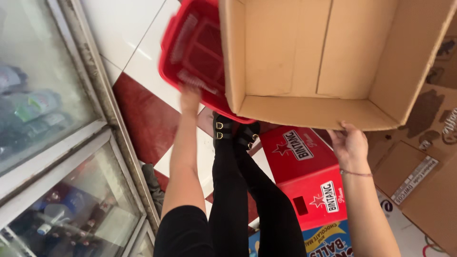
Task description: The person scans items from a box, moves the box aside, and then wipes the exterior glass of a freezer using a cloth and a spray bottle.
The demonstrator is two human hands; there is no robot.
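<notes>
Along your left side runs a glass-fronted cooler (52, 143), its doors fogged so that the bottles behind them are only coloured smears, and under you lies a floor (138, 52) of white and dark red tiles. Largest of what you hold is the open cardboard box (323, 62), tipped with its mouth toward you so its bare, empty inside shows; its top and right flap run out of the picture. Your right hand (350, 145) grasps it from below at the near bottom edge, fingers curled up onto the lip, which seems to be what keeps the box tilted. Beside it, partly tucked behind the box's left wall, is a red plastic basket (195, 52) with slotted sides, blurred as if in motion. Your left hand (190, 97) reaches up to its lower rim and touches it, but the fingers are smeared and half hidden by the plastic, so I cannot tell whether they clench the rim or merely press against it. Below, between your arms, stand your black-clad legs and black shoes with gold buckles (235, 133). To the right of them sits a red carton (309, 176), more flattened brown cardboard (419, 176) beyond it, and a blue and yellow package (328, 240) cut off at the bottom edge.
</notes>
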